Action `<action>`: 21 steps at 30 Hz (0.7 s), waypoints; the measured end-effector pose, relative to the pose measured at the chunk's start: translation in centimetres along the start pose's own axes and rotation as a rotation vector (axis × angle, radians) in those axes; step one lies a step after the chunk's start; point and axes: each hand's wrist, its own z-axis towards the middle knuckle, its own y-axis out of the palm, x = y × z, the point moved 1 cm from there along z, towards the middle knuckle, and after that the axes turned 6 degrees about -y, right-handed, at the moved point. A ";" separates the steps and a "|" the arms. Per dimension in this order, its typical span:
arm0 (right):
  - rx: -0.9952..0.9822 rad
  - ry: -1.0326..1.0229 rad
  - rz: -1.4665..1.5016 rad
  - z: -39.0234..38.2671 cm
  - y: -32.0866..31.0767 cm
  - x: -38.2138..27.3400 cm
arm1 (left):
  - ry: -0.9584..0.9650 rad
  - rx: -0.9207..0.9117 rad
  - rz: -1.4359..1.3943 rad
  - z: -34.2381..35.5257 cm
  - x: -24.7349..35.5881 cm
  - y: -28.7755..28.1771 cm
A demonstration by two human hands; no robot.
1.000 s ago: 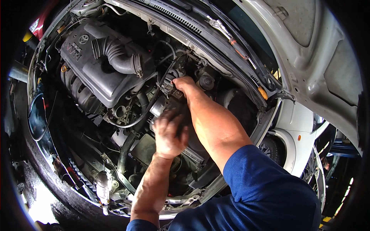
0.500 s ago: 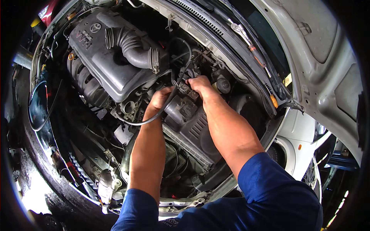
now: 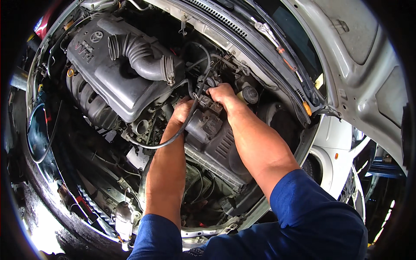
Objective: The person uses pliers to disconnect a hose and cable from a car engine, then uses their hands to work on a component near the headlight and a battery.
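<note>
Both arms reach into an open engine bay. My right hand [image 3: 222,93] is closed with curled fingers at the metal and hose parts behind the air filter box [image 3: 223,143]; what its fingertips grip is hidden. Lower and to the left, my left hand [image 3: 182,111] is partly closed, its fingertips out of sight among the parts beside the box. A black rubber hose [image 3: 187,123] loops in front of my left hand and wrist. Between the hands sits a small metal part with connectors [image 3: 210,104]. A ribbed air intake duct [image 3: 145,58] rests on the grey engine cover [image 3: 110,65].
A ratchet with an orange-marked handle [image 3: 279,50] lies along the windscreen cowl [image 3: 221,21]. The raised bonnet [image 3: 368,65] stands at the right. A capped fluid reservoir [image 3: 250,94] is right of my right hand. A blue-black panel [image 3: 37,134] lines the left edge.
The view has shifted slightly, so the engine sits a little further left. Both hands stay at the same parts, with only slight movement of the fingers and wrists.
</note>
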 end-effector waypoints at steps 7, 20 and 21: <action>0.142 -0.137 -0.150 -2.2 -0.7 -3.7 | -0.160 0.051 -0.238 -1.4 2.6 0.0; 0.163 -0.110 -0.106 -0.4 -0.2 -3.1 | -0.229 -0.012 -0.603 -2.6 3.8 0.1; 0.165 -0.108 -0.109 0.0 -0.2 -3.4 | -0.228 -0.015 -0.606 -2.4 3.4 0.1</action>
